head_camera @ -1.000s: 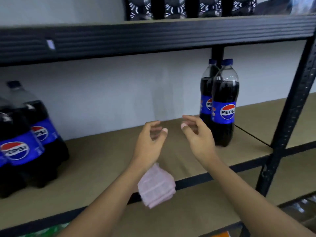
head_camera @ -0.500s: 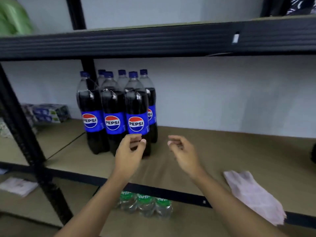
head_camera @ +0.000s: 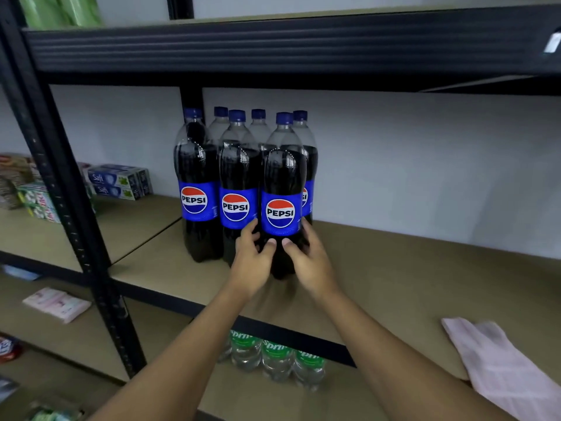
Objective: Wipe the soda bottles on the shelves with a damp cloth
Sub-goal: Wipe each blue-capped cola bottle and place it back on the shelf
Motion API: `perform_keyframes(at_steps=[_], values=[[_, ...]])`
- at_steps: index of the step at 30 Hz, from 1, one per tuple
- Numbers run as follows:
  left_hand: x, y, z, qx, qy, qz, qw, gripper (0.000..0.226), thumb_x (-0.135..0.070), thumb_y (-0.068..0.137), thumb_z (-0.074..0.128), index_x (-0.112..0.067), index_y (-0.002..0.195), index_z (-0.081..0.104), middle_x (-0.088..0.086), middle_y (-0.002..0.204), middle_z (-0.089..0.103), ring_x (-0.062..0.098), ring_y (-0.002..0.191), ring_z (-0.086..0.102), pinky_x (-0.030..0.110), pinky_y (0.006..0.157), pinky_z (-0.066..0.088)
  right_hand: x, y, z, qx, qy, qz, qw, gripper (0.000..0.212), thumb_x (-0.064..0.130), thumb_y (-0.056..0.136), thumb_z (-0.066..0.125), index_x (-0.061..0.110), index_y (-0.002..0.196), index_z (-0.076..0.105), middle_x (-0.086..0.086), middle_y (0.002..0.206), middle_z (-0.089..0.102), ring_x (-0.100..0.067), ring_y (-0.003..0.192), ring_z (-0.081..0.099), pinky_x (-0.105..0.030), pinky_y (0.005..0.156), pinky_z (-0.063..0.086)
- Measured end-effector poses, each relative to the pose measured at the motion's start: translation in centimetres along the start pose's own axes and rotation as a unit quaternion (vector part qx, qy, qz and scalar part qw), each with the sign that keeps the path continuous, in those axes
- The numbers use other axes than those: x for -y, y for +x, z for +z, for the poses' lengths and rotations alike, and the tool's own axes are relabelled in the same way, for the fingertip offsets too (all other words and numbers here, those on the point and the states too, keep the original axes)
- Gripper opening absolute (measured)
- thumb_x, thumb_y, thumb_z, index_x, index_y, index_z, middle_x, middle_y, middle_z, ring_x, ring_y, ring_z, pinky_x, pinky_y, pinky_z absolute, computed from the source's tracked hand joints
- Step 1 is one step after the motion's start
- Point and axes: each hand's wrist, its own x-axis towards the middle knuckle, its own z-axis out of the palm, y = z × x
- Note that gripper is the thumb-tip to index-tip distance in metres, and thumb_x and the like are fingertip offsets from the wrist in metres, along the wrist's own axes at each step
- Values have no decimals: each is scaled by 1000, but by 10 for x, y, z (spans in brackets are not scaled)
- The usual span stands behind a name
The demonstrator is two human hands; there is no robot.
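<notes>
Fingers [head_camera: 246,238] around bottle [head_camera: 280,214] of dark cola [head_camera: 285,174]

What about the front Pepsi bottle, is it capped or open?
Capped: the front Pepsi bottle has a blue cap on its neck.

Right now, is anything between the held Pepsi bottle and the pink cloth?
Nothing visible: only shelf board separates the Pepsi bottle, gripped low by left hand and right hand, from the pink cloth to its right.
</notes>
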Motion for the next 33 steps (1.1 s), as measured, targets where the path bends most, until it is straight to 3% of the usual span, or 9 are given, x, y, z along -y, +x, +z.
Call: perform_keyframes(at_steps=[2, 5, 9, 13, 15, 17, 21, 24, 33], values=[[-4, -2, 1, 6, 12, 9, 1000, 66, -23, 104, 59, -27, 161, 25, 1, 144, 35, 9, 129, 45, 29, 110, 40, 4, -2, -6, -6, 6, -6, 1000, 52, 17, 97, 70, 56, 124, 49, 37, 121, 60, 11, 118, 57, -12, 97, 47], [-8, -12, 5, 38, 29, 15, 999, 72, -32, 105, 58, -34, 163, 16, 0, 138, 32, 8, 125, 46, 26, 102, 40, 3, -10, -20, -24, -4, -14, 1000, 51, 17, 96, 71, 50, 129, 49, 28, 124, 62, 11, 116, 59, -11, 96, 48], [-13, -31, 21, 70, 24, 29, 997, 64, -38, 100, 64, -39, 156, 34, 0, 135, 35, 7, 124, 49, 24, 101, 43, 3, -33, -48, -42, -19, -20, 999, 52, 25, 98, 70, 36, 144, 49, 17, 133, 61, 0, 122, 58, -17, 96, 50], [-16, -53, 44, 97, 13, 60, 993, 61, -41, 94, 71, -40, 146, 40, 0, 137, 41, 8, 127, 51, 23, 101, 46, 11, -62, -84, -59, -39, -19, 997, 51, 29, 98, 68, 49, 137, 43, 28, 131, 56, 11, 120, 55, -6, 89, 45], [-19, -66, 59, 121, -30, 68, 990, 59, -37, 93, 75, -40, 140, 40, -5, 143, 45, 5, 134, 49, 24, 107, 47, 10, -75, -102, -65, -50, -18, 996, 53, 31, 98, 68, 48, 140, 42, 23, 135, 57, 9, 122, 55, -11, 96, 47], [-24, -80, 72, 134, -60, 75, 986, 55, -24, 95, 74, -40, 134, 39, -14, 143, 49, 3, 137, 48, 20, 104, 48, 6, -86, -117, -76, -67, -11, 995, 57, 36, 97, 69, 45, 147, 42, 14, 142, 56, 1, 128, 55, -25, 105, 49], [-31, -104, 94, 132, -75, 94, 984, 59, -19, 94, 75, -36, 138, 40, -23, 138, 51, -10, 129, 51, 19, 103, 50, 4, -107, -143, -101, -82, -9, 991, 63, 51, 91, 65, 46, 149, 42, 11, 145, 54, -5, 130, 55, -39, 108, 50], [-36, -118, 105, 138, -77, 103, 982, 65, -20, 93, 76, -29, 145, 39, -23, 137, 53, -16, 123, 52, 14, 100, 49, 6, -120, -158, -110, -79, -13, 991, 59, 46, 94, 66, 46, 148, 43, 10, 144, 55, -4, 129, 56, -40, 107, 51], [-51, -148, 130, 163, -91, 116, 976, 62, -13, 92, 76, -32, 140, 40, -21, 135, 55, -17, 118, 55, 5, 90, 46, 12, -150, -192, -128, -56, -9, 990, 58, 37, 96, 68, 43, 149, 44, 6, 144, 57, -7, 130, 57, -41, 107, 51]])
